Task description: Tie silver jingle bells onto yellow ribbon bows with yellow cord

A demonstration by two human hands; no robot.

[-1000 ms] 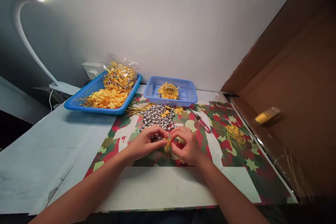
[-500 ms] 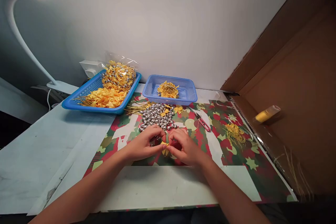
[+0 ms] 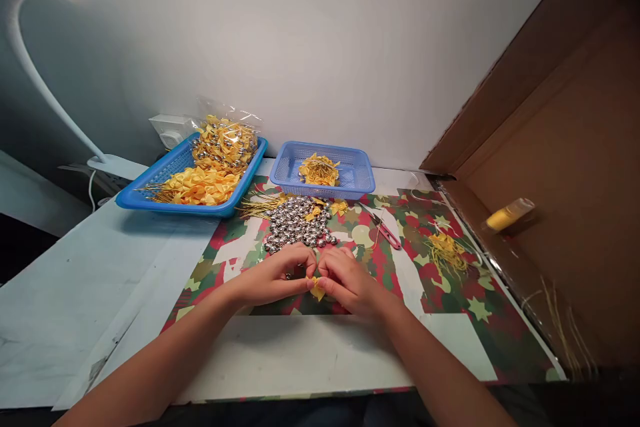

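left hand (image 3: 273,278): pinched yellow bow (image 3: 317,289) from its left side.
right hand (image 3: 350,280): pinched same bow, fingertips met the left's.
bells (image 3: 299,224): silver pile just beyond grip, probably bells.
small basket (image 3: 356,180): farther back, yellow bits inside.

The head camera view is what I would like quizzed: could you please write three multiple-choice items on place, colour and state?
1. Where does the pile of small silver bells lie?
A in the large tray
B on the patterned paper, in front of the small blue plastic basket
C in the cardboard box

2. What colour are the handles of the thread snips?
A pink
B green
C black

3. How do the hands stand?
A apart, flat
B one raised
C together, pinching a small yellow ribbon bow

B: the bells lie on the paper.
A: the handles show pink.
C: left hand and right hand meet on the bow.
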